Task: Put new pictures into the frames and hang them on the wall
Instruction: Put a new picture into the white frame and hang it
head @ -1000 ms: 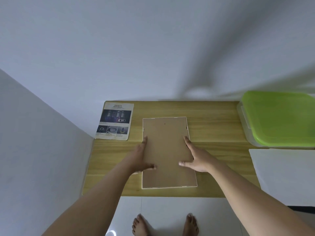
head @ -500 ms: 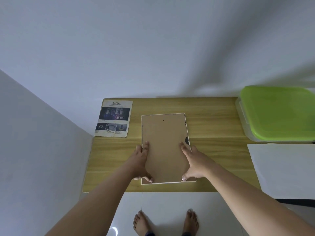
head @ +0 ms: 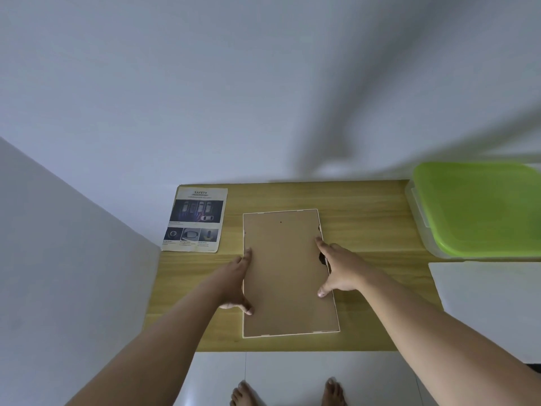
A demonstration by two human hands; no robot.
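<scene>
Frame lies back side up in the middle of the wooden table, with its long side pointing away from us. The only writing we can read is "SAFETY", at the top of the leaflet that lies just beside the frame's far left corner; the smaller print under its photographs is too small. The frame shows a plain brown backing board with a thin white rim and one small dark dot near the far end. Our left hand rests on its left edge and our right hand on its right edge, both with straight fingers, grasping nothing. At the right stand a clear box with green lid and, nearer, a white sheet.
</scene>
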